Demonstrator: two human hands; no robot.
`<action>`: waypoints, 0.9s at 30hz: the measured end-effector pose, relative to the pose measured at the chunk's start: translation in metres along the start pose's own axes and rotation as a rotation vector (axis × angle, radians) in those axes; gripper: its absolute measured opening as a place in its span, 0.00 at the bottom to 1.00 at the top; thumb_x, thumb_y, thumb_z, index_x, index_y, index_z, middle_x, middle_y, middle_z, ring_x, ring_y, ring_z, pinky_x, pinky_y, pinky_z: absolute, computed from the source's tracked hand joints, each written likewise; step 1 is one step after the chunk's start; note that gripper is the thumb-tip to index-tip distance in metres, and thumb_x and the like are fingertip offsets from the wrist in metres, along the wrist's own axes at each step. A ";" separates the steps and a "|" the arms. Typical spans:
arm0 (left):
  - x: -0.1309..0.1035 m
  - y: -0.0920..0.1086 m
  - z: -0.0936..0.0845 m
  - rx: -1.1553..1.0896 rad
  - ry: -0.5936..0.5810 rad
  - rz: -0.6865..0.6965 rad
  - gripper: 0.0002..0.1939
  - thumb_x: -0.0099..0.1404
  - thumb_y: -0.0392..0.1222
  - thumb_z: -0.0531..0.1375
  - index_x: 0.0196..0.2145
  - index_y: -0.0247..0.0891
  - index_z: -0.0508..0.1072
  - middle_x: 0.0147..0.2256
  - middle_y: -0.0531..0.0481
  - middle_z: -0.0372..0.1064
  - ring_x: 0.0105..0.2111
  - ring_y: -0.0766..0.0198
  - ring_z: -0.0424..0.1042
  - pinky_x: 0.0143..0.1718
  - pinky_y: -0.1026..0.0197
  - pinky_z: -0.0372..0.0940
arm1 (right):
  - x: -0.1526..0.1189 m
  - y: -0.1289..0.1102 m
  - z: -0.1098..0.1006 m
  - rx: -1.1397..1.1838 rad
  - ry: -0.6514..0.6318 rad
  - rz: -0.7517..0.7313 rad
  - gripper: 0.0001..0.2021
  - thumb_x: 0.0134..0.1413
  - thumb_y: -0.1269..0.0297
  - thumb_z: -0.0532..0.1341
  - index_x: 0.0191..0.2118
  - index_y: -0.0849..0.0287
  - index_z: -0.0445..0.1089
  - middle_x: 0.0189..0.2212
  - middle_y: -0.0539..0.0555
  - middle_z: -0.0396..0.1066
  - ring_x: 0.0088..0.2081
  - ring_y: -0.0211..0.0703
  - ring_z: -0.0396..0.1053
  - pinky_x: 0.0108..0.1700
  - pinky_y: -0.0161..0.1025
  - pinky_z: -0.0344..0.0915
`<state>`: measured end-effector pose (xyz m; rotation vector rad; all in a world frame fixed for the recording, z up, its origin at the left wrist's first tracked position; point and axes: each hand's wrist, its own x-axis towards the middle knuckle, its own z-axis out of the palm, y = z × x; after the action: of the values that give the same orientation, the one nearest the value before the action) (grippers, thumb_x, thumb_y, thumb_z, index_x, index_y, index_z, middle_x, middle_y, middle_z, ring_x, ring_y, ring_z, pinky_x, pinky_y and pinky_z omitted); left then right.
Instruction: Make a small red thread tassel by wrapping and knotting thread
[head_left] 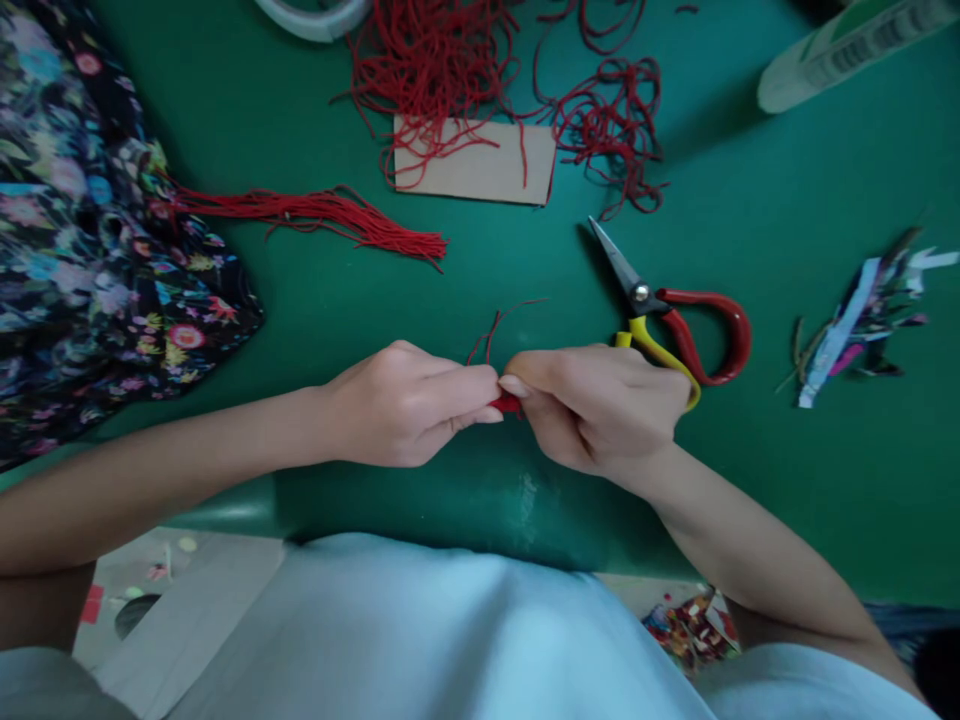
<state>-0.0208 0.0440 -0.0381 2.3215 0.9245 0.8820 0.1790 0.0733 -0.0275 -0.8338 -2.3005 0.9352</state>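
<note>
My left hand (412,403) and my right hand (600,405) meet over the green table (330,310), fingertips pinched together. Between them a small red cord piece (508,403) shows, mostly hidden by the fingers. Thin dark red thread ends (493,333) stick out above it. Just beyond my right hand lie scissors (640,293) with one red and one yellow handle, their tip pointing up and left; the hand overlaps the yellow handle.
A red cord bundle (322,213) lies at upper left beside floral fabric (112,260). Tangled red cords (442,60) partly cover a cardboard piece (472,165). A white bottle (832,60) lies top right, scraps (847,330) at right, a white ring (319,22) at top.
</note>
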 end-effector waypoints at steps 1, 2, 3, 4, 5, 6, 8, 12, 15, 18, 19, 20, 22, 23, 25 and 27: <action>0.000 0.000 0.001 0.020 0.026 0.006 0.17 0.75 0.40 0.48 0.27 0.38 0.64 0.19 0.57 0.66 0.20 0.72 0.68 0.23 0.70 0.61 | 0.001 -0.002 0.000 0.026 0.032 0.005 0.09 0.61 0.75 0.56 0.32 0.57 0.70 0.20 0.45 0.68 0.20 0.28 0.62 0.25 0.29 0.59; 0.000 0.001 0.001 0.032 0.055 0.013 0.17 0.75 0.40 0.49 0.27 0.39 0.64 0.20 0.57 0.67 0.21 0.72 0.68 0.24 0.70 0.62 | 0.001 -0.003 0.001 0.049 0.068 0.004 0.09 0.60 0.76 0.56 0.31 0.57 0.69 0.20 0.45 0.69 0.20 0.27 0.62 0.24 0.29 0.58; 0.000 0.002 0.002 0.038 0.077 0.018 0.16 0.74 0.39 0.49 0.27 0.39 0.64 0.21 0.56 0.68 0.21 0.72 0.69 0.26 0.70 0.63 | 0.002 -0.005 0.001 0.085 0.085 0.023 0.10 0.60 0.76 0.57 0.31 0.58 0.69 0.20 0.45 0.69 0.19 0.27 0.61 0.23 0.29 0.57; 0.001 0.002 0.001 0.043 0.089 0.022 0.16 0.74 0.38 0.50 0.27 0.39 0.65 0.22 0.56 0.69 0.22 0.72 0.69 0.27 0.70 0.64 | 0.003 -0.007 0.002 0.146 0.079 0.076 0.10 0.61 0.75 0.57 0.30 0.58 0.69 0.20 0.45 0.68 0.19 0.28 0.61 0.23 0.29 0.57; 0.001 0.003 0.001 0.051 0.093 0.025 0.15 0.74 0.37 0.50 0.27 0.39 0.65 0.22 0.56 0.69 0.22 0.72 0.68 0.28 0.70 0.64 | 0.003 -0.009 0.003 0.224 0.077 0.140 0.10 0.62 0.74 0.57 0.29 0.58 0.69 0.20 0.45 0.67 0.19 0.28 0.60 0.23 0.30 0.56; 0.001 0.004 0.001 0.066 0.089 0.029 0.15 0.73 0.36 0.50 0.27 0.39 0.65 0.21 0.55 0.68 0.21 0.72 0.68 0.28 0.69 0.64 | 0.004 -0.011 0.005 0.314 0.075 0.201 0.10 0.62 0.72 0.58 0.28 0.58 0.68 0.19 0.45 0.66 0.19 0.29 0.59 0.23 0.30 0.56; 0.002 0.004 -0.001 0.113 0.071 0.045 0.15 0.72 0.34 0.51 0.26 0.40 0.65 0.20 0.56 0.65 0.20 0.71 0.65 0.27 0.68 0.63 | 0.004 -0.013 0.008 0.510 0.068 0.323 0.12 0.63 0.67 0.60 0.27 0.59 0.67 0.18 0.44 0.62 0.19 0.29 0.56 0.23 0.31 0.55; 0.002 0.002 -0.003 0.221 0.069 0.137 0.15 0.70 0.33 0.53 0.24 0.40 0.64 0.17 0.57 0.57 0.18 0.70 0.60 0.21 0.64 0.56 | 0.001 -0.012 0.012 0.882 -0.044 0.520 0.15 0.62 0.57 0.61 0.27 0.60 0.67 0.17 0.44 0.56 0.19 0.29 0.51 0.21 0.31 0.51; 0.003 0.000 -0.005 0.290 0.083 0.199 0.15 0.68 0.32 0.54 0.23 0.41 0.65 0.16 0.58 0.52 0.16 0.70 0.54 0.18 0.61 0.49 | -0.001 -0.011 0.011 1.114 -0.104 0.603 0.15 0.61 0.58 0.63 0.27 0.62 0.67 0.17 0.43 0.53 0.18 0.27 0.47 0.18 0.29 0.44; 0.003 -0.003 -0.007 0.324 0.094 0.217 0.13 0.67 0.34 0.55 0.24 0.41 0.66 0.16 0.57 0.51 0.16 0.69 0.53 0.17 0.59 0.46 | 0.000 -0.010 0.009 1.279 -0.153 0.662 0.13 0.58 0.61 0.66 0.27 0.63 0.67 0.17 0.41 0.50 0.17 0.25 0.44 0.16 0.28 0.41; 0.003 -0.003 -0.007 0.324 0.096 0.218 0.13 0.67 0.34 0.56 0.24 0.42 0.66 0.16 0.57 0.52 0.16 0.69 0.53 0.17 0.59 0.45 | 0.000 -0.009 0.008 1.340 -0.193 0.680 0.13 0.58 0.61 0.66 0.27 0.63 0.67 0.16 0.41 0.50 0.16 0.25 0.44 0.16 0.27 0.41; 0.002 -0.003 -0.007 0.316 0.103 0.221 0.13 0.67 0.35 0.56 0.24 0.42 0.66 0.16 0.57 0.52 0.16 0.69 0.52 0.17 0.58 0.45 | 0.001 -0.009 0.008 1.404 -0.241 0.697 0.13 0.58 0.60 0.66 0.28 0.63 0.67 0.16 0.40 0.49 0.16 0.24 0.43 0.16 0.27 0.40; 0.001 -0.003 -0.007 0.283 0.113 0.215 0.13 0.68 0.35 0.56 0.24 0.42 0.66 0.16 0.57 0.53 0.16 0.69 0.52 0.17 0.59 0.46 | 0.002 -0.008 0.008 1.505 -0.322 0.717 0.13 0.59 0.59 0.65 0.28 0.62 0.66 0.17 0.40 0.49 0.16 0.24 0.42 0.15 0.26 0.40; 0.001 -0.002 -0.006 0.262 0.117 0.200 0.13 0.68 0.35 0.56 0.24 0.41 0.66 0.16 0.57 0.53 0.16 0.69 0.53 0.18 0.60 0.47 | 0.003 -0.008 0.008 1.528 -0.343 0.717 0.14 0.60 0.59 0.65 0.29 0.62 0.66 0.17 0.40 0.49 0.16 0.24 0.41 0.15 0.26 0.40; -0.001 0.000 -0.004 0.214 0.121 0.143 0.14 0.70 0.35 0.54 0.25 0.41 0.66 0.17 0.57 0.55 0.17 0.69 0.56 0.19 0.62 0.52 | 0.004 -0.006 0.008 1.499 -0.341 0.694 0.14 0.60 0.57 0.64 0.30 0.62 0.66 0.17 0.39 0.50 0.16 0.24 0.41 0.15 0.26 0.41; -0.002 0.003 -0.003 0.168 0.115 0.058 0.15 0.72 0.36 0.51 0.26 0.40 0.66 0.18 0.56 0.59 0.19 0.70 0.61 0.23 0.65 0.58 | 0.004 -0.005 0.008 1.353 -0.278 0.626 0.14 0.61 0.56 0.63 0.30 0.62 0.66 0.17 0.40 0.50 0.16 0.24 0.43 0.16 0.26 0.43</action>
<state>-0.0220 0.0412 -0.0348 2.4724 1.0186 1.0055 0.1698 0.0703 -0.0280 -0.7454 -0.9932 2.5071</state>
